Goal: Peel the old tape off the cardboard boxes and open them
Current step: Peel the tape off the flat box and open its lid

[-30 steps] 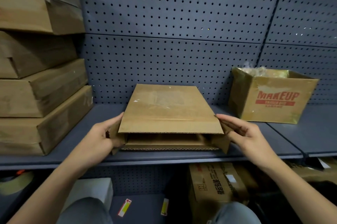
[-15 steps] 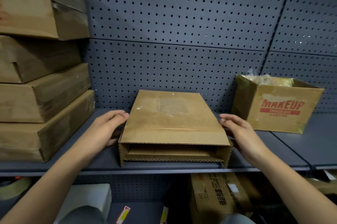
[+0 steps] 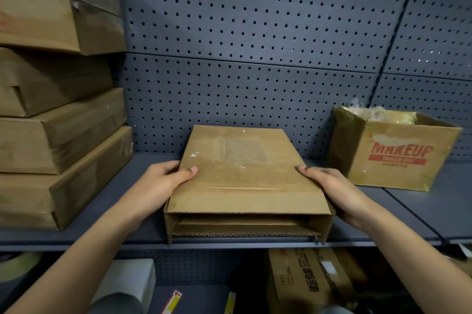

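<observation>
Left hand (image 3: 158,186), right hand (image 3: 334,193) grip cardboard box (image 3: 245,175) by opposite sides — thumbs on top, near end open.

Brown box (image 3: 245,180), dotted grey pegboard (image 3: 255,32)

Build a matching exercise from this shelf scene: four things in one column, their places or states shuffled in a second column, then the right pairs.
Things
1. flat box
2. MAKEUP box
3. stacked boxes
4. printed box

Places or states
A. below the shelf
B. piled at the shelf's left end
C. gripped at its sides by the left hand and right hand
D. standing at the right, top open

Pairs: 1-C, 2-D, 3-B, 4-A
</observation>
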